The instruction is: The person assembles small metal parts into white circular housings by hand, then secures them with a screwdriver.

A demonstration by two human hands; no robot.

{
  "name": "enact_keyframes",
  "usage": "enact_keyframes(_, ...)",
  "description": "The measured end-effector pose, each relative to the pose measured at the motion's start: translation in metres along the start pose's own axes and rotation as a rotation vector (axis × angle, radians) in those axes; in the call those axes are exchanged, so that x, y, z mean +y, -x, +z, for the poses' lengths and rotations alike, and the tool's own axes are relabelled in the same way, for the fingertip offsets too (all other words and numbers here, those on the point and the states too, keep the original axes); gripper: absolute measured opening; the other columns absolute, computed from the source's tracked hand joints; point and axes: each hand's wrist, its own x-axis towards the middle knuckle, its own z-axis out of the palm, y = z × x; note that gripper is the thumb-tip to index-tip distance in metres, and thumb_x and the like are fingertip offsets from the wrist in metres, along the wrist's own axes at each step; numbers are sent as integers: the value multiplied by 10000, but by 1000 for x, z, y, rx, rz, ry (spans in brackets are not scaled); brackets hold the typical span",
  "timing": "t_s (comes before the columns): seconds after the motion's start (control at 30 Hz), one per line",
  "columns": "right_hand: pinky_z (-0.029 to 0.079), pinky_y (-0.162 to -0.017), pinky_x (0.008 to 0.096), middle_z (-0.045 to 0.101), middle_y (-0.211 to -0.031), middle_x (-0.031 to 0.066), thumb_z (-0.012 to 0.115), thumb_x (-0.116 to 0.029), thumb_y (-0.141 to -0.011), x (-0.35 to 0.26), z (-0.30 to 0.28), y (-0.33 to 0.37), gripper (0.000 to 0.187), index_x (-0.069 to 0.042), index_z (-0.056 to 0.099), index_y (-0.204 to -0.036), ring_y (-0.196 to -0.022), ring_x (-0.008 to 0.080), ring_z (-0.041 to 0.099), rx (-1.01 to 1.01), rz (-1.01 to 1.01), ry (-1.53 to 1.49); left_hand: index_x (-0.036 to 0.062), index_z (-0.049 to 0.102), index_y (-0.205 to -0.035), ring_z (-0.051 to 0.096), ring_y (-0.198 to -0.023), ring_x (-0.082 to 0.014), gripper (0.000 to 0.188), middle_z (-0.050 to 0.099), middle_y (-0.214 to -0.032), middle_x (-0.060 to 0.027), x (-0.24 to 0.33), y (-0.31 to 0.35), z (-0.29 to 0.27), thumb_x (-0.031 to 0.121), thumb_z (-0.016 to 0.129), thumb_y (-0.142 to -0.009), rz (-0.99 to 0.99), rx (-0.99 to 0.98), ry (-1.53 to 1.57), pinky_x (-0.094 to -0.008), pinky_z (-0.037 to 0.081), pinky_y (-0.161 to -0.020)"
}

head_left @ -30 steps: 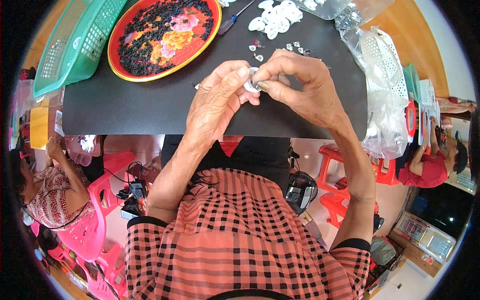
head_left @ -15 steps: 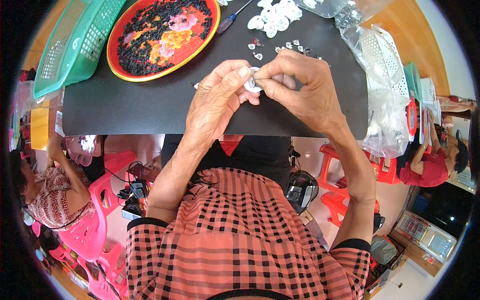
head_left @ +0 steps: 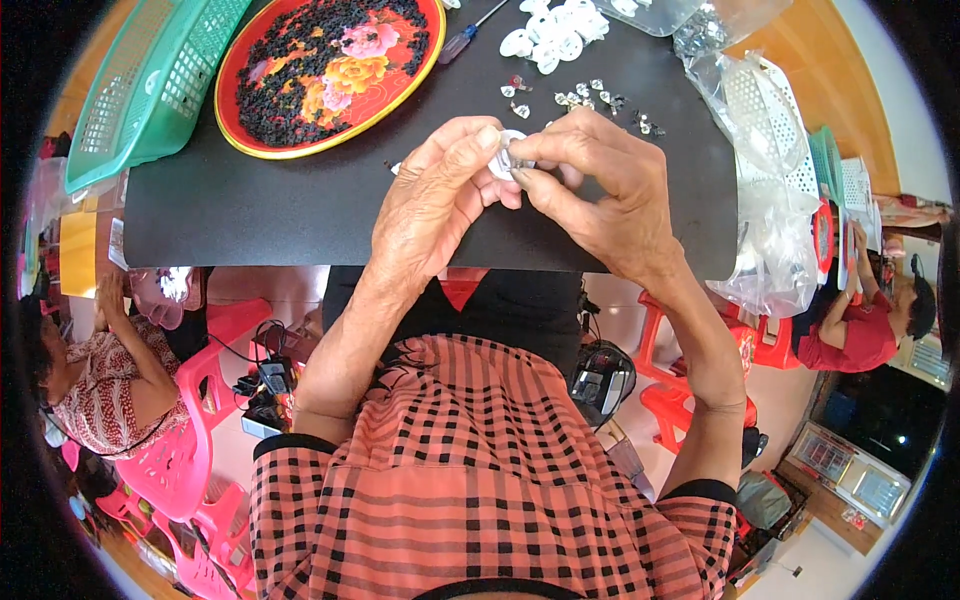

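Over the near part of the black table, my left hand (head_left: pixel 445 185) pinches a small white plastic disc (head_left: pixel 503 161) between thumb and fingers. My right hand (head_left: pixel 600 180) is closed at the disc's right side, with index fingertip and thumb tip against it. A small greyish part shows on the disc between those fingertips; its kind is too small to make out. Just beyond my right hand lie several small metal-and-white pieces (head_left: pixel 575 98). Farther back is a pile of white plastic discs (head_left: pixel 550 40).
A red floral tray (head_left: pixel 400 100) holding many small black parts stands at the back left, beside a green basket (head_left: pixel 140 110). A screwdriver (head_left: pixel 458 44) lies near the tray. Clear plastic bags (head_left: pixel 775 240) line the right edge. Other people sit to either side.
My right thumb and index finger have spread slightly apart at the disc, and the right hand has tilted a little. My left hand keeps its hold, almost still.
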Motion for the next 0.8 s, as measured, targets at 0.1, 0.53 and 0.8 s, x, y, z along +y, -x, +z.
enact_keyframes(0.1,400,-463,232,592,-715,11,711,-12,-707,4,6,1,174,-70,653,-860,-515,98,482,49,-35,26,-2,549,-1064,586,-797,-160,265,604,-955,-99,-1,1,0,211,590,-912,8,15,3,-307,504,-709)
enact_keyframes(0.53,396,-467,237,554,-692,20,706,-4,-695,2,5,4,215,-88,659,-887,-518,104,483,68,57,-5,-4,553,-1055,586,-764,-163,259,603,-915,-88,-1,1,1,216,574,-921,7,-6,-45,-296,500,-697)
enact_keyframes(0.8,471,-605,259,604,-807,34,701,6,-677,3,1,-3,313,-108,684,-968,-691,158,577,-35,-131,72,-19,543,-1039,580,-701,-167,311,587,-875,-88,1,0,1,269,569,-924,-3,23,-17,-286,503,-645)
